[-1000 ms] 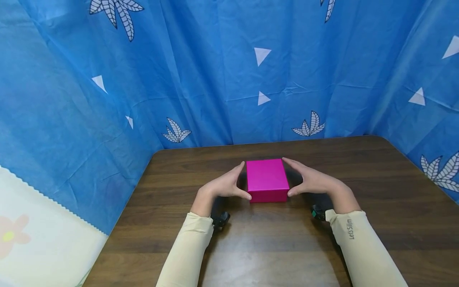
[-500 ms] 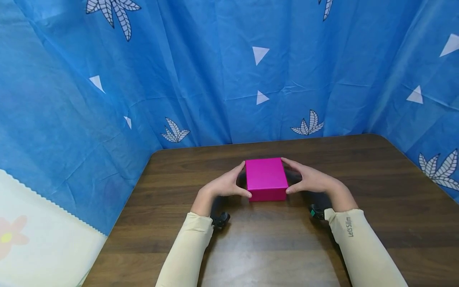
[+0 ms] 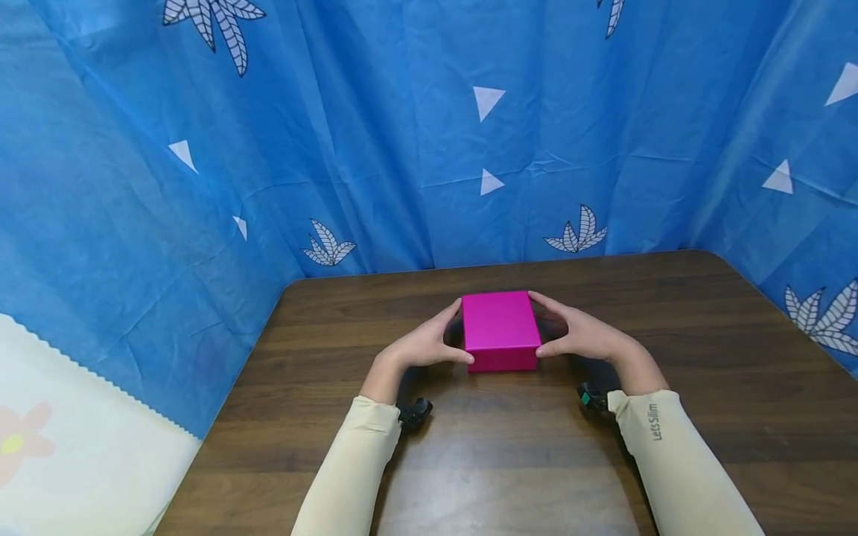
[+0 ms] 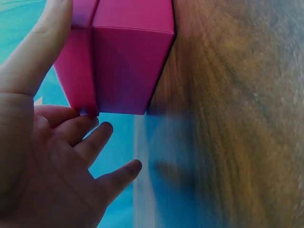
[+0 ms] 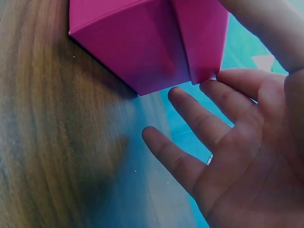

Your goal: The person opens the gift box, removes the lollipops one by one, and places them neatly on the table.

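Note:
A square magenta lidded box (image 3: 500, 320) sits on the brown wooden table toward its far side. From its left, my left hand (image 3: 418, 342) pinches the lid, thumb at the near corner and fingertips at the far one. My right hand (image 3: 586, 335) mirrors this on the other side. In the left wrist view, the lid (image 4: 80, 71) overlaps the lower part of the box (image 4: 128, 66), with the index and middle fingertips right at its far edge. The ring and little fingers (image 5: 166, 147) of the right hand spread away from the box in the right wrist view.
Behind the wooden table (image 3: 509, 461) hangs a blue curtain (image 3: 402, 134) printed with white leaves and triangles. Pale cloth with a flower print (image 3: 80, 447) lies at the lower left. A small black device (image 3: 414, 412) is strapped at the left wrist; another (image 3: 591, 397) at the right.
The box has shifted slightly toward the far edge of the table, both hands moving with it. Thumbs and fingers keep their places at its corners. The head view has tilted very slightly.

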Motion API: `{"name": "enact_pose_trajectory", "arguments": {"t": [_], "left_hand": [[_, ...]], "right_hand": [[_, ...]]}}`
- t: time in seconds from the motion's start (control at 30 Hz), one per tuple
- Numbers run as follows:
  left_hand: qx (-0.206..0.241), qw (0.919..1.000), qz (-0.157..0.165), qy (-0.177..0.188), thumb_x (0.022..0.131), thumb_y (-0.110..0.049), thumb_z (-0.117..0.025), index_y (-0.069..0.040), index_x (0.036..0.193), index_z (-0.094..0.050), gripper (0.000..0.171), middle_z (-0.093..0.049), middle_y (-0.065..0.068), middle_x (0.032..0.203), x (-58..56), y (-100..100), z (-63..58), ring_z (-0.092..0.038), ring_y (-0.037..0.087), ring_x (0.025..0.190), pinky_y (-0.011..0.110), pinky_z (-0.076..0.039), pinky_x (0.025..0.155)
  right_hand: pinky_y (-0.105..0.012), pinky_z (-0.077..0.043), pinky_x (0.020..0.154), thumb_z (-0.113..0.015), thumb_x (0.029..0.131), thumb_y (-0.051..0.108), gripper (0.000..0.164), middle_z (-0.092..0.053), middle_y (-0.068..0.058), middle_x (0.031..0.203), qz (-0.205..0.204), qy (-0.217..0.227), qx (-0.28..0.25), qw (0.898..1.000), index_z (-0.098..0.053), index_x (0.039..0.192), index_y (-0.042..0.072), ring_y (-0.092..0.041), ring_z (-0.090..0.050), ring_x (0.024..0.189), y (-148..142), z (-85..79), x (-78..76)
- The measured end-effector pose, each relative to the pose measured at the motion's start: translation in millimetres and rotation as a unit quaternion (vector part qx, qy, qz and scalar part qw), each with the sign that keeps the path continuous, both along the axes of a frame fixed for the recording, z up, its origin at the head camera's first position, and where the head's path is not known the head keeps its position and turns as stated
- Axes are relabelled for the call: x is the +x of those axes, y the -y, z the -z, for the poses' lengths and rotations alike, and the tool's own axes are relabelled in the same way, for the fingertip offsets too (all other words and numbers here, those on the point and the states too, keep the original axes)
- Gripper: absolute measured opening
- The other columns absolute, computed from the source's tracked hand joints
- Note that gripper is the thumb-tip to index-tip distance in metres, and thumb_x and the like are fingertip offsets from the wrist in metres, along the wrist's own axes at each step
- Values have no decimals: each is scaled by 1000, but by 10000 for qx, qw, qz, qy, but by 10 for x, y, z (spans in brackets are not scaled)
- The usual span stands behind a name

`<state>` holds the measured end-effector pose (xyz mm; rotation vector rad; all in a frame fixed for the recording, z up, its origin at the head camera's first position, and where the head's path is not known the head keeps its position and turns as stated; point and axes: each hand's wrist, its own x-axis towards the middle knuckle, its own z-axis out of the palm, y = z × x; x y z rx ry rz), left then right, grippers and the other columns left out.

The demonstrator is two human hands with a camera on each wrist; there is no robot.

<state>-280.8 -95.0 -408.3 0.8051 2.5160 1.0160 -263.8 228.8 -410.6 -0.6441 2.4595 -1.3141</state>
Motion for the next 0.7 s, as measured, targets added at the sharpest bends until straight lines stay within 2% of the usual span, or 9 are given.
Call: {"name": "enact_pose_trajectory", "arguments": {"t": [0.23,0.4,0.7], "left_hand": [[44,10000,-26,30,80,-45,-82,-20,162,-2,117,-13,-3,169,0,-8,-3,-19,15,155,41,-25,125],[140,9999,-43,52,80,-44,-82,-19,162,-4,116,-13,-2,169,0,-5,2,-18,16,155,43,-24,125],[333,9993,-144,75,80,-43,-83,-24,162,-6,114,-17,-3,168,-3,-9,-19,-20,16,155,45,-25,124]], "right_hand": [[-66,-34,113,-80,82,33,106,-17,-17,167,-38,18,-152,9999,-11,162,19,-48,-23,150,-6,13,-16],[-66,-34,112,-80,82,33,106,-18,-17,167,-32,-4,-149,9999,-12,162,19,-47,-23,150,-4,11,-16],[-67,-36,110,-80,82,32,105,-18,-17,166,-7,-25,-223,9997,-12,162,20,-49,-25,148,-9,-24,8]]}}
